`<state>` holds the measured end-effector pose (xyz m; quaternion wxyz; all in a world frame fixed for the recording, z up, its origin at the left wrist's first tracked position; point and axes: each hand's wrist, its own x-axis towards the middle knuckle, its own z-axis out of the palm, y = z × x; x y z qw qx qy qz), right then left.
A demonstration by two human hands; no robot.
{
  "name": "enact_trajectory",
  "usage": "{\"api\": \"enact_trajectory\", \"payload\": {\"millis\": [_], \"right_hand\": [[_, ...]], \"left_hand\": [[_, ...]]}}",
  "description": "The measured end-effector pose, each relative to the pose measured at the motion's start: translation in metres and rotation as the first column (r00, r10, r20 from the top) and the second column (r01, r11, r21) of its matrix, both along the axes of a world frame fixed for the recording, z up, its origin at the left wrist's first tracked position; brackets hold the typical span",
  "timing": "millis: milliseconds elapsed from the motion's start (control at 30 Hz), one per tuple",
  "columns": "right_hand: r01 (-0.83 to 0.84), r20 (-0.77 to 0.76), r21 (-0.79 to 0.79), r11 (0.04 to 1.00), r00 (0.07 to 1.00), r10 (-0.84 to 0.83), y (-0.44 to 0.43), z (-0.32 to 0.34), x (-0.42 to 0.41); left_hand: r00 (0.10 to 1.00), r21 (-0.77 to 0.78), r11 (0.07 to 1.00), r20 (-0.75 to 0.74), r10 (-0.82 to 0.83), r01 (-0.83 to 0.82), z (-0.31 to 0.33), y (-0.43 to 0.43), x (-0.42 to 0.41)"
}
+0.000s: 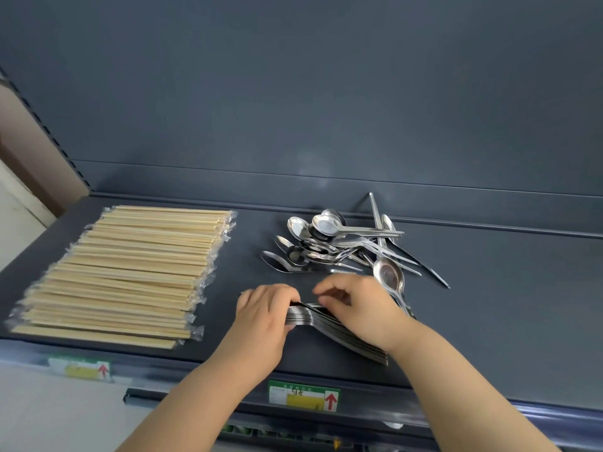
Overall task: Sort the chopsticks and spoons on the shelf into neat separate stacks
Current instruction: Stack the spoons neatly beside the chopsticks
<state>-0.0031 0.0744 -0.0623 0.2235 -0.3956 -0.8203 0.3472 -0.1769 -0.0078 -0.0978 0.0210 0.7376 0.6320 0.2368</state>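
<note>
Head view: the left hand (264, 311) curls its fingers over the near-left end of a nested stack of spoons (329, 326), thumb below, gripping it. The right hand (355, 308) is curled over the middle of the same stack, fingertips pinching at its top edge. This one stack lies on the dark grey shelf (489, 305), its handles running toward 4 o'clock beneath the right wrist; the spoons are packed too tightly to count.

At 1 o'clock from the right hand, just beside it, one single spoon (388, 275) lies with its bowl up. Beyond that, at 12 o'clock, sits one loose pile of spoons (339, 243), shiny steel, crossed at all angles, roughly a dozen or more.

At 9 o'clock, well apart, lies a neat row of wrapped chopsticks (124, 272), pale wood in clear sleeves, dozens of them side by side.

Two green-and-yellow price labels are on the front rail: one (303, 394) at 6 o'clock, another (80, 368) at 8 o'clock.
</note>
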Motion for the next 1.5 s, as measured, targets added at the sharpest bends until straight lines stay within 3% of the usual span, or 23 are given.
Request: {"api": "enact_trajectory", "payload": {"millis": [100,167,233,333,467,533,700,900,1000,1133,1300,1400,1500], "right_hand": [[0.11,0.129,0.225,0.968,0.981,-0.141,0.018,-0.003,-0.011],[0.124,0.392,0.252,0.96,0.894,-0.219,0.027,-0.001,-0.019],[0.105,0.522,0.266,0.958,0.82,-0.235,0.031,0.001,-0.024],[0.099,0.541,0.269,0.958,0.808,-0.235,0.032,0.0,-0.023],[0.164,0.575,0.035,0.986,0.803,-0.154,0.035,0.003,-0.017],[0.148,0.563,0.0,0.989,0.817,-0.122,0.034,0.007,-0.015],[0.016,0.392,-0.054,0.998,0.92,0.007,0.021,0.007,-0.009],[-0.101,0.248,-0.11,0.989,0.961,0.126,0.018,0.001,-0.003],[-0.074,0.335,-0.126,0.989,0.936,0.112,0.023,0.006,-0.007],[-0.093,0.564,-0.221,0.971,0.8,0.205,0.026,0.019,-0.019],[-0.158,0.639,-0.348,0.924,0.681,0.357,0.022,0.037,-0.026],[-0.141,0.628,-0.347,0.927,0.7,0.341,0.021,0.038,-0.026],[-0.056,0.543,-0.313,0.948,0.809,0.226,0.021,0.035,-0.03]], "left_hand": [[0.999,0.024,1.0,-0.04,0.005,-0.004,0.003,0.001,0.001],[0.995,0.041,0.999,-0.101,0.017,-0.013,0.005,0.002,0.0],[0.993,0.044,0.998,-0.11,0.042,-0.038,0.004,0.002,-0.003],[0.994,0.049,0.996,-0.077,0.075,-0.071,0.0,0.001,-0.005],[0.992,0.085,0.993,-0.09,0.085,-0.077,0.001,0.002,-0.004],[0.991,0.111,0.991,-0.109,0.082,-0.07,0.003,0.001,-0.004],[0.983,0.161,0.983,-0.14,0.116,-0.093,0.004,-0.002,-0.002],[0.99,0.062,0.998,-0.135,0.041,-0.033,0.006,0.001,-0.003],[0.993,0.079,0.997,-0.116,0.021,-0.012,0.008,-0.002,0.001],[0.995,0.066,0.998,-0.103,0.013,-0.006,0.01,-0.003,0.003],[0.998,0.039,0.999,-0.068,0.016,-0.013,0.007,-0.004,0.002],[0.999,0.026,0.999,-0.033,0.02,-0.02,0.006,-0.006,0.002],[1.0,0.022,1.0,-0.011,0.012,-0.012,0.006,-0.009,0.0]]}}
